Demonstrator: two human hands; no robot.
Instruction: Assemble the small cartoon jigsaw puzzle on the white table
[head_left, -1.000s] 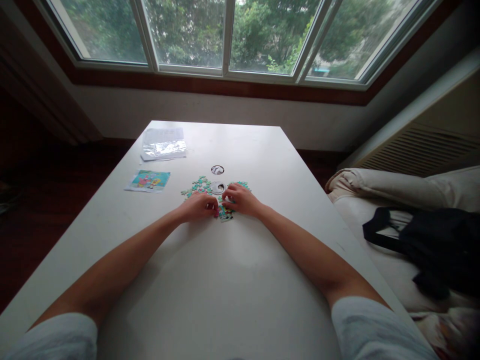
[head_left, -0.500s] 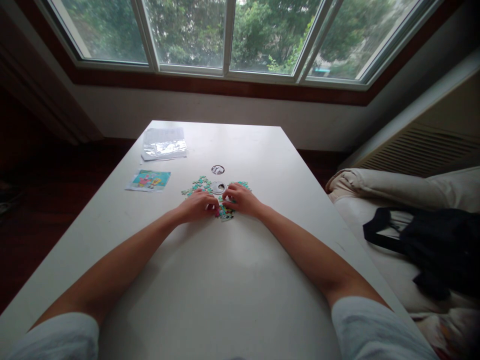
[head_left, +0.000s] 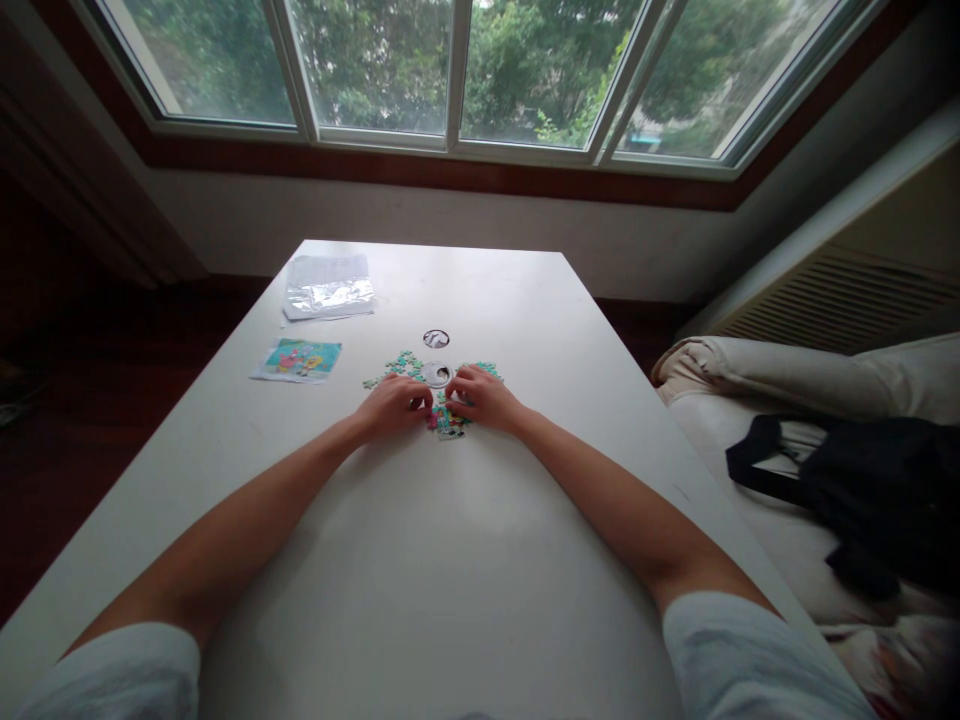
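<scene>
Small joined jigsaw puzzle pieces [head_left: 448, 424] in green, pink, yellow and white lie on the white table between my two hands. My left hand [head_left: 396, 402] rests at their left side with its fingers curled in and the thumb tucked under. Opposite it, my right hand [head_left: 484, 396] bends its fingers down toward the pieces, thumb close to the fingertips. Anything pinched in either hand is too small or hidden to name. Loose teal puzzle pieces [head_left: 405, 365] spread beyond my left hand, and another green cluster [head_left: 489, 369] shows behind my right.
A round grey-white disc [head_left: 437, 375] lies just past my hands, with a dark-rimmed round piece [head_left: 436, 339] behind it. At left are a colourful cartoon picture sheet [head_left: 300, 360] and a clear plastic packet with papers [head_left: 330, 288]. A sofa [head_left: 712, 430] with a black bag [head_left: 877, 490] stands right.
My left hand has shifted slightly left and away from me, uncovering more of the joined pieces. My right hand stays almost in place.
</scene>
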